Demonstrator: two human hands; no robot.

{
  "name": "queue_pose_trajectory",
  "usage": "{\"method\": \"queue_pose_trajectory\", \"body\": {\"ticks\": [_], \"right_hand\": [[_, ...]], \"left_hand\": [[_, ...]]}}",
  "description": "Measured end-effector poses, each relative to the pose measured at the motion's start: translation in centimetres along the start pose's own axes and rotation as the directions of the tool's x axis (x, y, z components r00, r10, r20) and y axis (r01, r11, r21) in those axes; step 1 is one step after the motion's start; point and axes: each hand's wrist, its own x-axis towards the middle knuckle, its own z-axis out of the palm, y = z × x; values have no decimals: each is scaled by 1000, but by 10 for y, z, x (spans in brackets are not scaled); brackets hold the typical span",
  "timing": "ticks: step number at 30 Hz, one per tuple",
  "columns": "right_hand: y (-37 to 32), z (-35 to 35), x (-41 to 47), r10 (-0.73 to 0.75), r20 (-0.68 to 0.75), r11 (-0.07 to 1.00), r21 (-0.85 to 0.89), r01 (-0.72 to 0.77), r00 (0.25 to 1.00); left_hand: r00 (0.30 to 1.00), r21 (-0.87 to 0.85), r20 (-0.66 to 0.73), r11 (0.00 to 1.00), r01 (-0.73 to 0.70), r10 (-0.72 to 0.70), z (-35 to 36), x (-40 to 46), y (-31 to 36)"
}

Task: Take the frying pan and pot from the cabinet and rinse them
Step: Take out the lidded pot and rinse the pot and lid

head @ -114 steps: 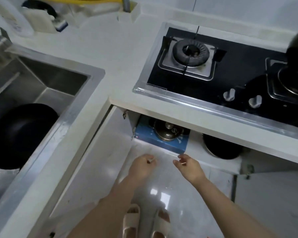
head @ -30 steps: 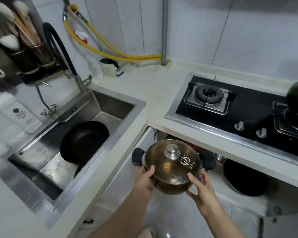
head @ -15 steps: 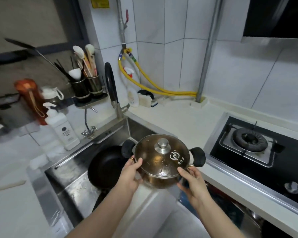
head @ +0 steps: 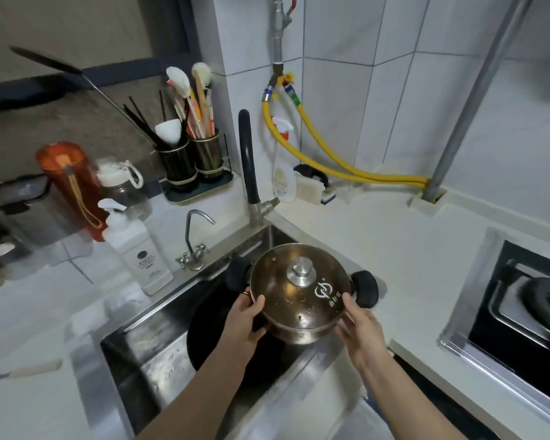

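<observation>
A bronze-coloured steel pot [head: 299, 300] with its lid on and two black side handles hangs over the right end of the steel sink [head: 134, 350]. My left hand [head: 245, 319] grips its left side and my right hand [head: 358, 325] grips its right side. Below the pot, the black frying pan [head: 210, 341] lies in the sink basin, partly hidden by the pot and my left arm. The black-sleeved tap [head: 246, 160] rises behind the sink's far corner.
A small steel tap [head: 194, 242] and a white spray bottle [head: 137, 249] stand at the sink's back edge. Utensil holders [head: 189, 160], an orange bottle [head: 67, 182] and jars sit behind. Yellow hoses [head: 331, 160] run along the wall. The gas hob [head: 527, 312] lies to the right.
Both hands reached into the cabinet, lifted the lidded pot out and carried it up and left; it now hangs over the sink above the frying pan.
</observation>
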Motion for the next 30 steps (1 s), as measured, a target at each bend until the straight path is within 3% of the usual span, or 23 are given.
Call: {"method": "queue_pose_trajectory", "body": {"ticks": [5, 13, 19, 24, 30], "right_hand": [[5, 16, 36, 74, -25, 996, -41, -75, 997], [-5, 17, 97, 290, 110, 953, -120, -277, 951], [-9, 27, 143, 180, 71, 962, -223, -161, 981], [-6, 31, 178, 155, 99, 975, -178, -136, 983], [-9, 18, 202, 289, 250, 923, -329, -199, 924]], "left_hand": [[997, -27, -73, 1000, -6, 4, -15, 28, -10], [994, -152, -96, 987, 42, -57, -45, 67, -10], [988, -257, -142, 966, 24, -62, -46, 90, -19], [973, -311, -227, 950, -25, -48, -38, 98, -37], [956, -295, -285, 955, -19, -69, -45, 99, -42]]}}
